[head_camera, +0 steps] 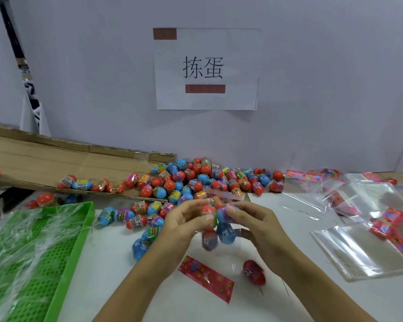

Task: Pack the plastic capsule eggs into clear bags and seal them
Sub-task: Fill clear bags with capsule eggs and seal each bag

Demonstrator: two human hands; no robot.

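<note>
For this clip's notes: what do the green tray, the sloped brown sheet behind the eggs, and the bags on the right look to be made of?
Green tray: seemingly rigid moulded plastic, with a perforated grid floor; crinkled clear film lies in it.
Brown sheet: cardboard, matt, with ragged torn edges and a strip of clear tape.
Bags: thin clear glossy film, probably cellophane or similar, showing glare and creases, with red printed strips.

Just two bare forearms coming in from the bottom edge, no sleeves showing at all. Left hand (181,225) and right hand (257,225) are both bare too, short trimmed nails, no gloves.
</note>
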